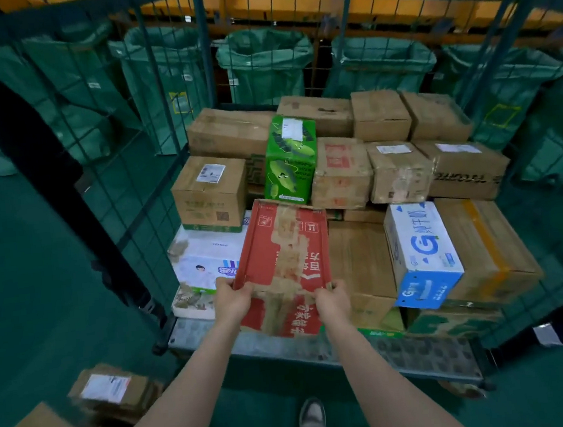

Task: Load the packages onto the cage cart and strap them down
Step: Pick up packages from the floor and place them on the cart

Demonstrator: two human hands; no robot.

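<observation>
Both the left hand [232, 299] and right hand [334, 300] grip the red box [283, 247] by its near end, long axis running inward from the front edge of the cage cart [216, 336].

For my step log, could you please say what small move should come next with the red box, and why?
Probably set the red box down and let go: left hand and right hand grip its near edge, and it is over the cart, before the green box.
</observation>
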